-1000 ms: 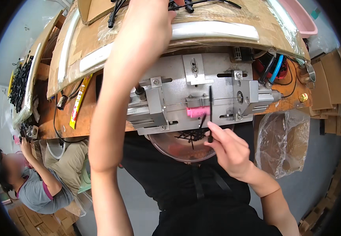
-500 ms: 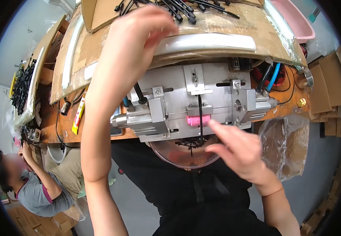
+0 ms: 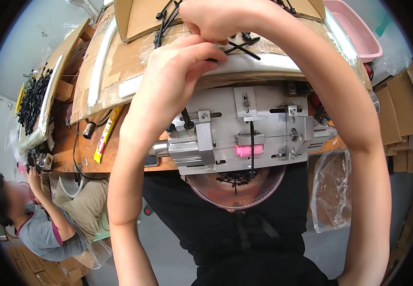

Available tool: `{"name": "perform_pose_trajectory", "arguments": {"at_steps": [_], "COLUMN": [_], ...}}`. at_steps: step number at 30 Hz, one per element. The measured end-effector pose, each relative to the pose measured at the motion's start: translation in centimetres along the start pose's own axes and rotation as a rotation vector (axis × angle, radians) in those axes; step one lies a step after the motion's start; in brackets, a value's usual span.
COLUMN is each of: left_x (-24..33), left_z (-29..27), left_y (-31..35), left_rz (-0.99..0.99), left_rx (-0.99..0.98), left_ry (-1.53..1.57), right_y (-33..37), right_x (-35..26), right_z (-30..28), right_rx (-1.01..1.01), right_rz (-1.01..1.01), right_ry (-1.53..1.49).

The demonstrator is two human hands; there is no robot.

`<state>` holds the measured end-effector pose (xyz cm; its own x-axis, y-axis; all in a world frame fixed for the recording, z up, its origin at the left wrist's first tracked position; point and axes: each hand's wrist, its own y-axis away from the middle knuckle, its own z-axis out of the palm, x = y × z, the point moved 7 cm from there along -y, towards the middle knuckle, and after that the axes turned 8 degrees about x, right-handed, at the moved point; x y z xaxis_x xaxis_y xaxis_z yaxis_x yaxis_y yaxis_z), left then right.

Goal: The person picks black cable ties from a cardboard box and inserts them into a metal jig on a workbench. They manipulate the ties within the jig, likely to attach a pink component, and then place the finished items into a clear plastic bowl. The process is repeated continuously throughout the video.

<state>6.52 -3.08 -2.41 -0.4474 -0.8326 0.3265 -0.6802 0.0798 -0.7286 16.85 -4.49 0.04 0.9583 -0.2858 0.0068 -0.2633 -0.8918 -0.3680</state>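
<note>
My left hand (image 3: 178, 71) is at the front of the cardboard-covered shelf, thumb and fingers closed in a pinch. A dark tip shows at its fingertips, too small to name. Touching or nearly touching it, my right hand (image 3: 211, 19) is curled closed over the pile; what it holds, if anything, is hidden. Thin black rods with knobbed ends (image 3: 244, 47) lie around both hands. Below, another black rod (image 3: 252, 162) stands lengthwise in the metal fixture (image 3: 225, 164), across a pink block (image 3: 245, 150). Neither hand touches the fixture.
A clear bowl (image 3: 201, 190) holding small black pieces sits under the fixture's front edge. A yellow packet (image 3: 105, 138) and cables lie left. Another person (image 3: 49, 229) works at far left near a black heap (image 3: 34, 102). A pink tray (image 3: 352, 28) stands back right.
My right hand has left the fixture's front and reached up to the pile beside my left hand. My left hand has shifted slightly nearer, its fingers now pinched. The rod stays in the fixture.
</note>
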Motion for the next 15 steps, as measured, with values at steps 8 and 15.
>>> {"name": "perform_pose_trajectory", "arguments": {"at_steps": [8, 15], "left_x": [-0.8, 0.2], "left_z": [0.4, -1.1], "left_y": [0.7, 1.4], "left_rz": [-0.041, -0.038], "left_rx": [0.003, 0.025], "left_ry": [-0.013, -0.118], "right_y": [-0.4, 0.3], "right_x": [2.0, 2.4], "right_z": [-0.2, -2.5], "right_rx": [-0.263, -0.28], "right_rz": [0.057, 0.159], "right_ry": [-0.058, -0.239]}}
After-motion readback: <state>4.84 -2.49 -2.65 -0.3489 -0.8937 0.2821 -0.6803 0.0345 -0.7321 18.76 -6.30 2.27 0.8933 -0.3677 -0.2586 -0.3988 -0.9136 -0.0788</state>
